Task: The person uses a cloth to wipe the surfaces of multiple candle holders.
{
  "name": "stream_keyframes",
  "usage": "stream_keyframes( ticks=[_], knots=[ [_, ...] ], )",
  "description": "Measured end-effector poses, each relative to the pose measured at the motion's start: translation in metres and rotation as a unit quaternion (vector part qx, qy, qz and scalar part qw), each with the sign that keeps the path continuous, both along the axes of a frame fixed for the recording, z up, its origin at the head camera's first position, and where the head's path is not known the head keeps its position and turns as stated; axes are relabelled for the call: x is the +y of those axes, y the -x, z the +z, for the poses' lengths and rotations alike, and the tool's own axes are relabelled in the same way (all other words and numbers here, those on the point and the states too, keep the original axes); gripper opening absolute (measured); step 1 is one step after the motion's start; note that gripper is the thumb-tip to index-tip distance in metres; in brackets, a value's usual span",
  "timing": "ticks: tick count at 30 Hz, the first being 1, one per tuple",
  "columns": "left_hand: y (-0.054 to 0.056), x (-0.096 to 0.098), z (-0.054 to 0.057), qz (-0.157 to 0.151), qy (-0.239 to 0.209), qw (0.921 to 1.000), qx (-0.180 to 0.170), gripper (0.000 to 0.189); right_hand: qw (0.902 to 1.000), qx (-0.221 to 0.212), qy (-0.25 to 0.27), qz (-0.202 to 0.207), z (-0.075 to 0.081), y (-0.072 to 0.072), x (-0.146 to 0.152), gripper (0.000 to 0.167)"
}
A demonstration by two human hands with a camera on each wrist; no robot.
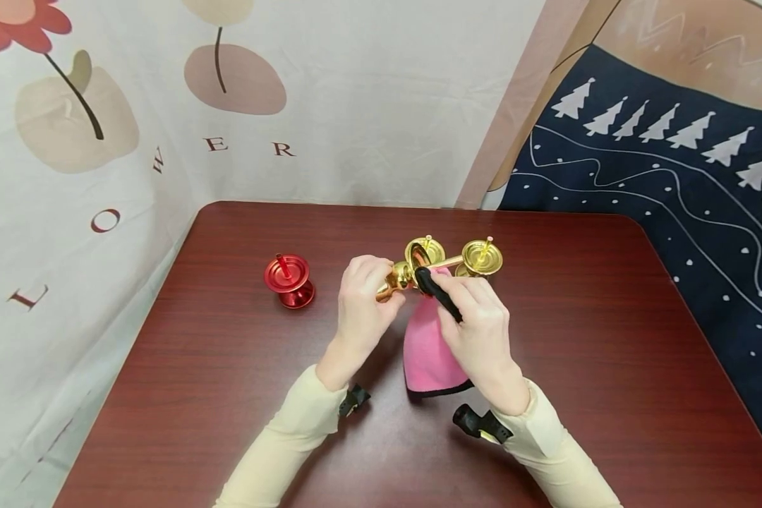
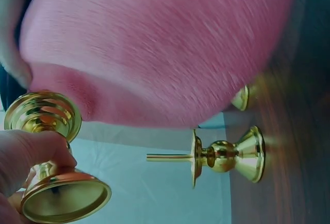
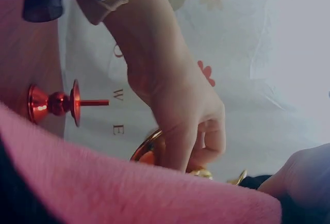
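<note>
Tally: three gold candle holders, one red candle holder, one pink cloth.
Holders total four. Gold: one in hand mid-frame in the head view, two on the brown table just above and right of it. Red: one, left of centre. Cloth: one, just below centre. Hands: two, left hand and right hand, near the middle. Black wrist devices: two, lower middle, one per arm. Table: one, across the lower frame. Printed letters: five, left to upper middle. White printed trees: eight, upper right, last one cut off by the frame edge.
</note>
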State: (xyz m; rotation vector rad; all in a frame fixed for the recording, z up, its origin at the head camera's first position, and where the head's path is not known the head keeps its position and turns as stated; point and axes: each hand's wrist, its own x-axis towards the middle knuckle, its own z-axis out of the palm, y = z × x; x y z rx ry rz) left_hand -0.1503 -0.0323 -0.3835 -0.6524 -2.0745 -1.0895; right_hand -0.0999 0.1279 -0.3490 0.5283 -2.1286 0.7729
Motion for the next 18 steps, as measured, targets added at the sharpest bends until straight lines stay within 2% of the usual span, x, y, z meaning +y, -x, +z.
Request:
stream_keyframes(
  ticks=[6, 10, 12, 14, 16, 18],
  knots=[
    [-0.001, -0.004, 0.001, -0.044, -0.068, 0.9941, -0.072, 0.025, 0.9992, 0.015, -0.018, 0.033, 0.002, 0.006, 0.014, 0.028],
    [-0.004, -0.005, 0.004, -0.077, -0.079, 0.9834, -0.144, 0.026, 0.9993, 0.008, -0.014, 0.034, 0.004, 0.01, 0.03, 0.027],
    [-0.006, -0.007, 0.006, -0.1, -0.083, 0.9726, -0.193, 0.027, 0.9993, -0.002, 0.003, 0.036, 0.005, 0.013, 0.037, 0.029],
    [-0.007, -0.009, 0.009, -0.132, -0.093, 0.9566, -0.243, 0.027, 0.9985, -0.01, 0.02, 0.049, 0.006, 0.015, 0.043, 0.03],
    [-0.008, -0.01, 0.01, -0.166, -0.104, 0.9398, -0.28, 0.027, 0.9957, -0.014, 0.046, 0.079, 0.008, 0.017, 0.049, 0.031],
    [-0.008, -0.011, 0.011, -0.194, -0.111, 0.9263, -0.303, 0.027, 0.9914, -0.012, 0.064, 0.114, 0.009, 0.019, 0.053, 0.029]
  ],
)
